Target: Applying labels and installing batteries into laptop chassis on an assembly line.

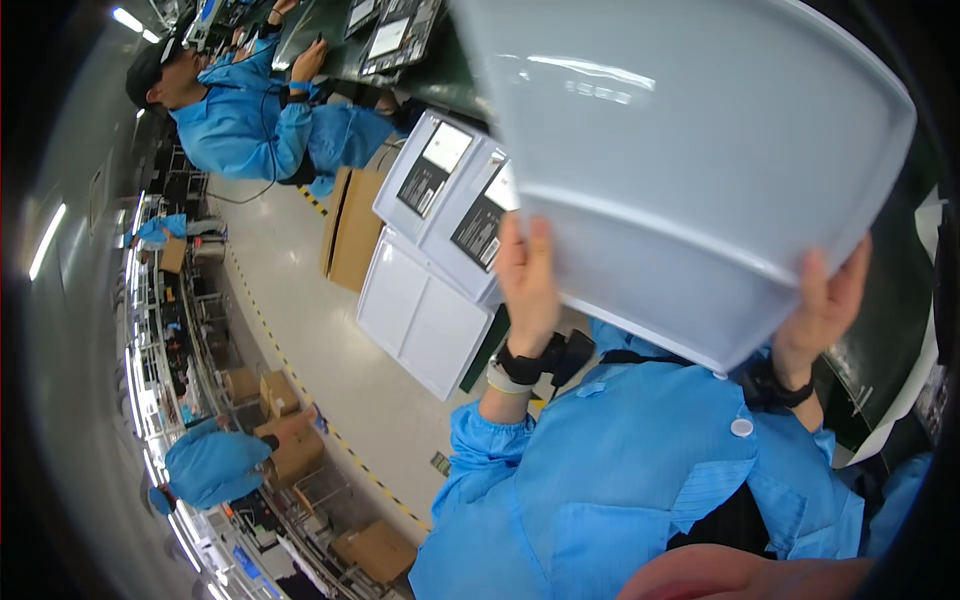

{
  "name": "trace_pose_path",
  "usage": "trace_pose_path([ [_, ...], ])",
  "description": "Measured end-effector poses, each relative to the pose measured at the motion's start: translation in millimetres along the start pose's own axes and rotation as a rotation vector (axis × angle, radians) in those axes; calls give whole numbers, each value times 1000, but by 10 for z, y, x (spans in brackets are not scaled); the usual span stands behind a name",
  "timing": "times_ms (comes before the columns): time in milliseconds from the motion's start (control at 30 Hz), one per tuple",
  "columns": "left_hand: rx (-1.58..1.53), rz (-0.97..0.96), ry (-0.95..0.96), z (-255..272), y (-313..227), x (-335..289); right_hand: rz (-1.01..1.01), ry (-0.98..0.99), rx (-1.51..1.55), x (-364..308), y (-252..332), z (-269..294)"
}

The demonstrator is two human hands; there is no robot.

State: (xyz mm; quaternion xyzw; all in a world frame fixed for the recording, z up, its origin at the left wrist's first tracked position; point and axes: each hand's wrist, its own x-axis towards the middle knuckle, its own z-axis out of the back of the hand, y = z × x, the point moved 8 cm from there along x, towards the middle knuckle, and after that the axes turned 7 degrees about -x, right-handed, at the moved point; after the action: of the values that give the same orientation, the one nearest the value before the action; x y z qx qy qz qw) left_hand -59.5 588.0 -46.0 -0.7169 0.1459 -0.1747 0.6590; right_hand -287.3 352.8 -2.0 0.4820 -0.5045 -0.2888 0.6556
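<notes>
A large, pale grey plastic tray with a raised ridge is held up in front of me, tilted. My left hand grips its near left edge, thumb side on the visible face. At the near right corner, my right hand is closed round the edge. The tray hides parts of the fingers of both hands. Beside my left hand stands a divided light grey tray. Flat black rectangular packs with white labels lie in its compartments, partly covered by the raised tray.
Another pale two-part tray lies below the divided one, next to a cardboard box. A co-worker in blue works at a dark green bench holding opened electronic devices. Shelving, cartons and another person line the left.
</notes>
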Motion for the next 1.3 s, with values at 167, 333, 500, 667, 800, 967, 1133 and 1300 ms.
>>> trace_pose_path([
  [167,-403,-74,-498,1776,261,-123,208,1134,216,-552,395,-1275],
  [333,-111,255,-791,4174,1031,-1006,-60,1304,173,-1030,-200,-1387],
  [500,818,565,-904,4926,2035,-2042,-260,1235,155,-990,-722,-1356],
  [667,545,678,-991,5024,2110,-2391,-304,1215,154,-976,-976,-1330],
  [800,283,860,-869,5494,1781,-2931,-363,1233,230,-953,-990,-1405],
  [967,-91,710,-835,4492,1661,-3107,-276,1350,80,-1126,-1020,-1509],
  [1133,-312,267,-487,3729,1242,-2603,-179,1685,35,-1600,-547,-1797],
  [1300,-442,219,-336,2109,809,-1349,-447,1387,262,-1351,-485,-1612],
])
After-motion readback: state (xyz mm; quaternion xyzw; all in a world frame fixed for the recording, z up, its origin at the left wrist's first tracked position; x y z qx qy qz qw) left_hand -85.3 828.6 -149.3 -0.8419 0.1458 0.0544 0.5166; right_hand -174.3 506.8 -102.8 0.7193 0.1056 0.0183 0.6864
